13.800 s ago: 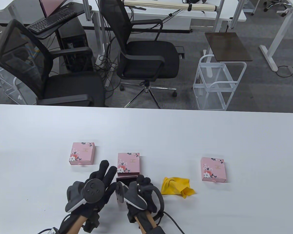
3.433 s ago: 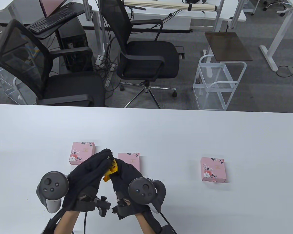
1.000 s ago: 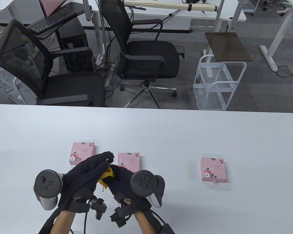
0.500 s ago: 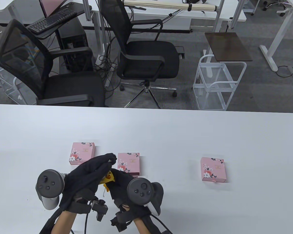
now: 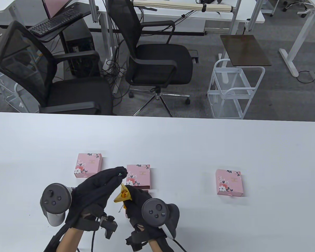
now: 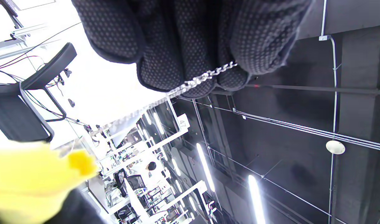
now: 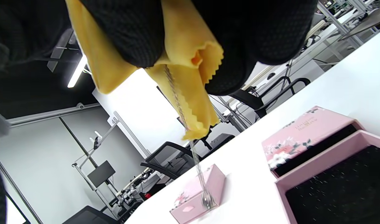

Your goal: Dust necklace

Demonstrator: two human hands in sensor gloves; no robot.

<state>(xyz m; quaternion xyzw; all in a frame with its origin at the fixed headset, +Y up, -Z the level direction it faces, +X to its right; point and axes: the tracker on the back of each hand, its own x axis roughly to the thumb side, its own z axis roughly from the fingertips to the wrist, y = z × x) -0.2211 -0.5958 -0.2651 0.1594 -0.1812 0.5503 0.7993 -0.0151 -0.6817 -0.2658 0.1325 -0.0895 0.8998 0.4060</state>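
— Both hands first: what is each one doing?

— Left hand (image 5: 99, 187) is raised above the white table (image 5: 225, 147), its fingertips (image 6: 165, 77) pinched on the upper end of the necklace chain (image 6: 202, 76). Right hand (image 5: 139, 202) sits lower and nearer the person, fingers curled round the folded yellow cloth (image 7: 183, 71), and the chain runs through that fold.

— So where does the necklace lie between them?

— Strung from one hand to the other: its long axis slopes from the left fingertips, up and away, down toward the right hand, then out of the cloth's bottom edge, where the loose tail hangs free (it dangles in front of the far-left pink box (image 7: 199, 194) in the right wrist view).

— Which hand does the next stroke depend on?

— My judgement: the right. The cloth already wraps the chain, so sliding it along that slope dusts it, while the left only anchors the top and keeps the chain taut. The tail below the cloth looks least wiped.

— And the smaller things around?

— Directly under the hands, the open pink jewellery box (image 7: 336, 174) with its dark lining; its sleeve (image 5: 138, 175) just beyond; a third pink box (image 5: 229, 182) well apart to the right.
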